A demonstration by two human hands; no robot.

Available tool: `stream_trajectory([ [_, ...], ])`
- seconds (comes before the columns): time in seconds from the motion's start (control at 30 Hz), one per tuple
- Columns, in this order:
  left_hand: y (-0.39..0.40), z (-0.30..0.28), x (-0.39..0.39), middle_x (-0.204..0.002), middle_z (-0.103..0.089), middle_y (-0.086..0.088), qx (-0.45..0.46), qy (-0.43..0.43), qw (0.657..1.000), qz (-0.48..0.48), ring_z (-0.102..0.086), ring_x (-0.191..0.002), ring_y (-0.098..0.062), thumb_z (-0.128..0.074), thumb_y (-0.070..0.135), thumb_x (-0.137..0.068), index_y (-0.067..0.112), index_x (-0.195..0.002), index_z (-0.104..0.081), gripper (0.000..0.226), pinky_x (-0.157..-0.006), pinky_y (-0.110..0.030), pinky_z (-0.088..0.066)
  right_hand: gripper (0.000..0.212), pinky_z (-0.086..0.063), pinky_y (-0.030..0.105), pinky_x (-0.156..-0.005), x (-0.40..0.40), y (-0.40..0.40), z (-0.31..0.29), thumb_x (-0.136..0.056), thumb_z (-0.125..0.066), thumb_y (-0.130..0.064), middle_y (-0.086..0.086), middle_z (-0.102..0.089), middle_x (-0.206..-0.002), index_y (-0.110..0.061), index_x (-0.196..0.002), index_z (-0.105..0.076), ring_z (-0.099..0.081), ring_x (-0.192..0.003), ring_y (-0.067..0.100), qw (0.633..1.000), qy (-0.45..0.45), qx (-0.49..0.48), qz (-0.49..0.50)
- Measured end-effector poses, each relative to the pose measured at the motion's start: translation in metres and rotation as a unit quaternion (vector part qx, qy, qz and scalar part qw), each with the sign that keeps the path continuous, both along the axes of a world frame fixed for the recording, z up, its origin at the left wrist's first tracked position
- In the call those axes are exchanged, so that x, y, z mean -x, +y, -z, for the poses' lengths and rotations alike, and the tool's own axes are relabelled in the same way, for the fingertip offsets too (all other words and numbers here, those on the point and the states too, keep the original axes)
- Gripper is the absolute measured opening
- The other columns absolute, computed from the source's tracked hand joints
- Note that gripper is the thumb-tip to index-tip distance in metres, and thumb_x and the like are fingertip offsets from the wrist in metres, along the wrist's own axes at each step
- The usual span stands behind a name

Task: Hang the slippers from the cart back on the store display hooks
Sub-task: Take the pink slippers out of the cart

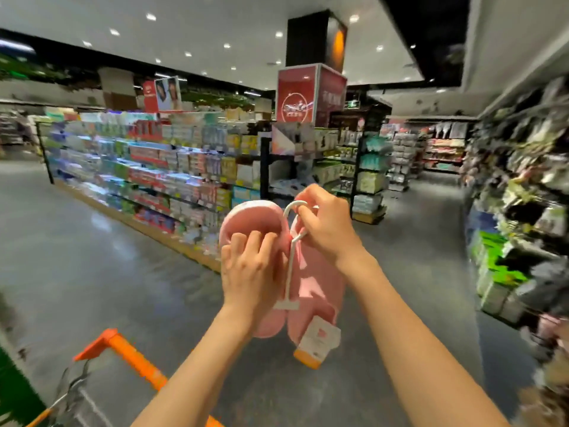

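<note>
A pair of pink slippers (311,282) is held up at the centre of the view, above the floor and ahead of the cart (123,346), whose orange handle shows at 7 o'clock. The slippers are joined on a white plastic hanger (291,266) with a hook at its top; a price tag (318,340) dangles at 6 o'clock of the pair.

The left hand (249,266) is curled over the left slipper's upper. The right hand (326,223) pinches the hanger just below its hook.

The pair is judged light and soft, yielding under pressure; the hanger is judged stiff but thin. Hold is best taken on the hanger stem, so that the hook is left free.

The blurred display (523,192) stands at 3 o'clock; its hooks cannot be made out. Stocked shelves (147,167) stand at 10 o'clock. Nothing is seen between the slippers and the display.
</note>
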State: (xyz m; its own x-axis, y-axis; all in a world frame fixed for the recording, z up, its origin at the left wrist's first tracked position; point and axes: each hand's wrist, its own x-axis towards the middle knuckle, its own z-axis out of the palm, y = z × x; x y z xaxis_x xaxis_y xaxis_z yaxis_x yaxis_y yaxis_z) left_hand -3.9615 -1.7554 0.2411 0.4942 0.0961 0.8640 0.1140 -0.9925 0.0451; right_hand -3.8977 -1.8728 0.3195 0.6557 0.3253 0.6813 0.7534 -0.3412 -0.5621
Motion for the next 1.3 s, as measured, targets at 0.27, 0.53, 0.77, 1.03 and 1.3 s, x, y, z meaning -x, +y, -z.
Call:
stream_trajectory([
  [0.27,-0.201,0.011,-0.152,-0.076,-0.059,-0.008,0.017,0.016,0.984,0.179,-0.052,-0.073,-0.032,-0.047,0.032,-0.078,0.015,-0.094,-0.064,0.029,-0.071,-0.042,-0.035,0.012,-0.053,0.044,-0.065,-0.092,-0.211,0.012,-0.084,-0.056,-0.019,0.005,-0.064,-0.066,-0.018,-0.072,-0.059,-0.063,-0.066,0.026,0.983,0.030,-0.005,0.181],
  [0.53,-0.331,0.034,-0.265,-0.076,-0.060,-0.009,-0.016,0.023,0.946,0.322,-0.055,-0.071,-0.031,-0.039,0.033,-0.075,0.021,-0.099,-0.044,0.028,-0.069,-0.038,-0.028,0.018,-0.045,0.038,-0.041,-0.176,-0.333,0.048,-0.081,-0.058,-0.017,0.015,-0.053,-0.059,-0.011,-0.065,-0.052,-0.054,-0.045,0.029,0.947,0.126,-0.130,0.264],
  [0.77,-0.376,0.070,-0.418,-0.074,-0.058,-0.006,-0.039,0.070,0.918,0.388,-0.052,-0.068,-0.029,-0.042,0.036,-0.075,0.019,-0.092,-0.055,0.027,-0.063,-0.035,-0.023,0.019,-0.048,0.032,-0.043,-0.308,-0.380,0.086,-0.082,-0.052,-0.029,0.005,-0.056,-0.052,-0.014,-0.071,-0.054,-0.060,-0.043,0.021,0.918,0.190,-0.129,0.323],
  [1.03,-0.429,0.057,-0.617,-0.072,-0.058,-0.003,-0.030,0.056,0.884,0.463,-0.041,-0.071,-0.025,-0.045,0.036,-0.078,0.020,-0.082,-0.065,0.026,-0.063,-0.036,-0.025,0.029,-0.054,0.046,-0.053,-0.480,-0.427,0.070,-0.070,-0.046,-0.047,0.011,-0.064,-0.060,-0.020,-0.072,-0.055,-0.063,-0.046,0.024,0.887,0.180,-0.094,0.414],
  [1.3,-0.523,0.050,-0.763,-0.070,-0.058,0.000,-0.043,0.068,0.839,0.538,-0.053,-0.069,-0.026,-0.042,0.034,-0.080,0.021,-0.080,-0.066,0.027,-0.062,-0.034,-0.023,0.021,-0.039,0.025,-0.038,-0.616,-0.514,0.072,-0.088,-0.052,-0.019,0.001,-0.056,-0.048,-0.017,-0.067,-0.056,-0.054,-0.035,0.020,0.855,0.176,-0.223,0.433],
])
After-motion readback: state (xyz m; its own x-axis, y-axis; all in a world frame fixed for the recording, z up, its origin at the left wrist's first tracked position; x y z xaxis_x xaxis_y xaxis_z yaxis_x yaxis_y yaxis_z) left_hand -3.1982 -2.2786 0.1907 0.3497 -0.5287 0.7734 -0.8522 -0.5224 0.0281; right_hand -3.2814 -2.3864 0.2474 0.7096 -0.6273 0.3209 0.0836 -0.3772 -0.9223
